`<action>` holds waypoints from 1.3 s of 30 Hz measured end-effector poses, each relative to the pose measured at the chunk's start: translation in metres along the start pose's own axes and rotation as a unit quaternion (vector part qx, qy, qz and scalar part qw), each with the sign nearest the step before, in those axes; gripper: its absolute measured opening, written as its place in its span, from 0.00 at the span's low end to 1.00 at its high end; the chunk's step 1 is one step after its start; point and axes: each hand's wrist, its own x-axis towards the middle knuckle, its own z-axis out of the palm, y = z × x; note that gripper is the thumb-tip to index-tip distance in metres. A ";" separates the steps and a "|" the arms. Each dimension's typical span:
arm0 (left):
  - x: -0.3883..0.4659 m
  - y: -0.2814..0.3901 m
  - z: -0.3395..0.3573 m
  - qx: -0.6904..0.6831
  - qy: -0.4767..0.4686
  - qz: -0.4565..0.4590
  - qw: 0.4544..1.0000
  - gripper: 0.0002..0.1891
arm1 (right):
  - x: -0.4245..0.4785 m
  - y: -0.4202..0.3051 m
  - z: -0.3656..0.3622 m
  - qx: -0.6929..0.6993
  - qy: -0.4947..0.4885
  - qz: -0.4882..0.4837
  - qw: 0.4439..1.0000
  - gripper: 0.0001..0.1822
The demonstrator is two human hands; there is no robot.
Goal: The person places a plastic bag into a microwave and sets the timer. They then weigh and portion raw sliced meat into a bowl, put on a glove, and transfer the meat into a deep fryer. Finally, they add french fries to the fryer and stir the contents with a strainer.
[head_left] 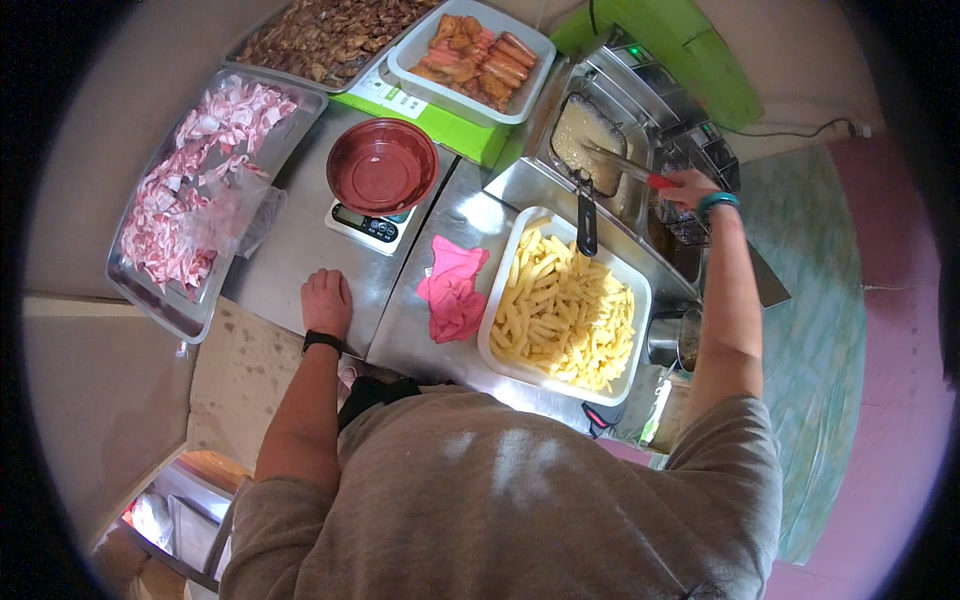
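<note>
My right hand (pixel 684 189) grips the red handle end of a pair of metal tongs (pixel 626 163). Their far end dips into the bubbling oil in the wire fry basket (pixel 570 124), which sits in a steel deep fryer (pixel 517 180). The black basket handle (pixel 586 225) sticks out over a white tub (pixel 491 349) of cut potato fries (pixel 559 307). On the steel counter (pixel 270 281) rests my left hand (pixel 328 300), knuckles up and fingers curled together, with nothing seen in it. Ahead of it a brown plastic bowl (pixel 379 169) stands on a white kitchen scale (pixel 367 231).
A pink cloth (pixel 454 292) lies left of the fries. Farther left is a steel tray (pixel 161 307) of sliced raw meat with a clear plastic bag (pixel 251 210). Behind stand a tub (pixel 480 109) of sausages and browned meat, and another tray (pixel 322 41). A metal container (pixel 664 337) stands right of the fries.
</note>
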 end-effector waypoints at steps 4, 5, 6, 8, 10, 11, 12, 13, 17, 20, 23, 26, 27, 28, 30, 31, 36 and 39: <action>0.003 0.002 0.000 -0.006 0.005 0.006 1.000 0.04 | -0.020 0.011 -0.016 0.085 -0.012 0.036 0.996 0.18; 0.002 0.001 0.000 -0.007 0.006 0.005 1.000 0.04 | -0.011 0.011 -0.009 0.042 -0.012 0.022 0.999 0.18; 0.004 0.002 0.001 -0.010 0.008 0.008 1.000 0.04 | 0.002 0.011 0.007 0.000 -0.009 0.012 1.000 0.18; 0.003 0.002 -0.002 -0.009 -0.010 -0.003 1.000 0.04 | 0.024 0.006 0.033 -0.044 0.019 -0.012 0.999 0.17; 0.004 0.000 -0.003 -0.008 -0.017 -0.005 1.000 0.04 | 0.035 0.003 0.049 -0.045 0.077 -0.028 0.996 0.17; 0.003 -0.001 -0.002 -0.007 -0.017 -0.004 1.000 0.04 | 0.038 0.004 0.047 -0.030 0.080 -0.014 0.996 0.20; 0.003 -0.001 0.000 -0.007 -0.016 -0.002 1.000 0.04 | 0.040 0.008 0.043 -0.016 0.083 0.001 0.996 0.23; 0.003 -0.002 0.001 0.000 -0.012 0.000 1.000 0.04 | 0.044 0.011 0.039 -0.002 0.085 0.016 0.996 0.26; 0.003 -0.001 0.000 0.005 0.006 0.013 1.000 0.04 | 0.060 0.010 0.033 -0.056 0.077 0.052 0.994 0.27; 0.005 0.002 0.003 -0.003 0.013 0.022 1.000 0.04 | 0.082 0.013 0.077 -0.190 0.147 0.015 0.971 0.26; 0.003 -0.001 0.000 0.002 0.012 0.016 1.000 0.04 | 0.062 -0.005 0.071 -0.143 0.100 -0.018 0.984 0.25; 0.002 -0.001 0.000 0.003 0.014 0.014 1.000 0.04 | 0.014 -0.011 0.018 -0.034 -0.021 -0.002 0.999 0.19; 0.003 0.000 0.001 0.001 0.014 0.016 1.000 0.04 | 0.002 -0.006 0.002 -0.008 -0.036 0.020 0.999 0.18; 0.002 -0.001 0.003 0.000 0.018 0.015 1.000 0.04 | -0.008 -0.006 -0.011 -0.025 -0.044 0.027 0.998 0.18; 0.001 -0.002 0.005 -0.002 0.026 0.017 1.000 0.04 | -0.015 -0.001 -0.019 -0.047 -0.047 0.028 0.997 0.19; 0.001 -0.002 0.005 -0.004 0.018 0.013 1.000 0.04 | -0.016 0.004 -0.017 -0.052 -0.041 0.022 0.998 0.18; 0.004 -0.001 0.003 -0.001 -0.001 0.008 1.000 0.04 | 0.004 -0.009 0.025 -0.245 0.037 0.005 0.969 0.19; 0.002 -0.002 0.001 -0.001 -0.017 -0.003 1.000 0.04 | 0.018 0.001 0.035 -0.200 0.128 -0.005 0.971 0.20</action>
